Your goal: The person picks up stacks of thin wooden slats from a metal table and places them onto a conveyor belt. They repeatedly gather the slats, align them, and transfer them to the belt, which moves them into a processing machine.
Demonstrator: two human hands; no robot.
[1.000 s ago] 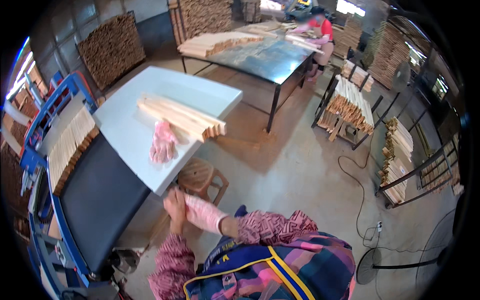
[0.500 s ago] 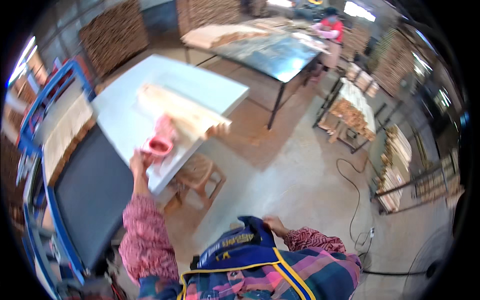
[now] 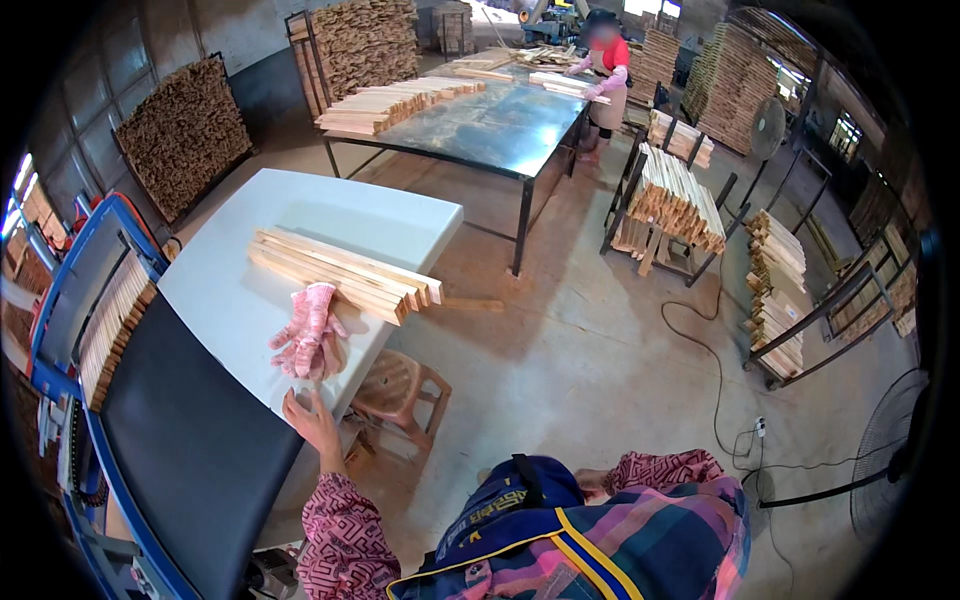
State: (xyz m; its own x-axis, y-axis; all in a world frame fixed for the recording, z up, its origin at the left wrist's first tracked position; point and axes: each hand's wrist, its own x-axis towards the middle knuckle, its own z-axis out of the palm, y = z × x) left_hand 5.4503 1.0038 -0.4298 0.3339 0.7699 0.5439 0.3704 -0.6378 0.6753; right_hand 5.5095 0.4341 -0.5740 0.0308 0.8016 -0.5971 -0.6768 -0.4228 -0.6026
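Note:
My left hand [image 3: 316, 428] is at the near corner of a white table [image 3: 225, 215], thumb and fingers apart and nothing in them. Just beyond its fingertips lies a pair of pink-and-white knit work gloves [image 3: 308, 335], crumpled on the tabletop. A row of wooden strips [image 3: 340, 270] lies side by side behind the gloves, their ends reaching past the table's right edge. My right hand [image 3: 594, 484] is low against the side of my blue apron [image 3: 520, 500]; its fingers are hidden by the cloth.
A blue-framed machine with a black belt [image 3: 200, 400] adjoins the table's left side, wood strips on its far end. A plastic stool [image 3: 392, 385] stands under the corner. Beyond are a metal table [image 3: 480, 125], a co-worker [image 3: 608, 75], wood racks [image 3: 675, 200], a cable [image 3: 700, 390] and a fan [image 3: 890, 450].
My left hand has let go of the gloves, which now rest on the table, and has drawn back toward me. My right hand has slipped further behind the apron. The view has shifted.

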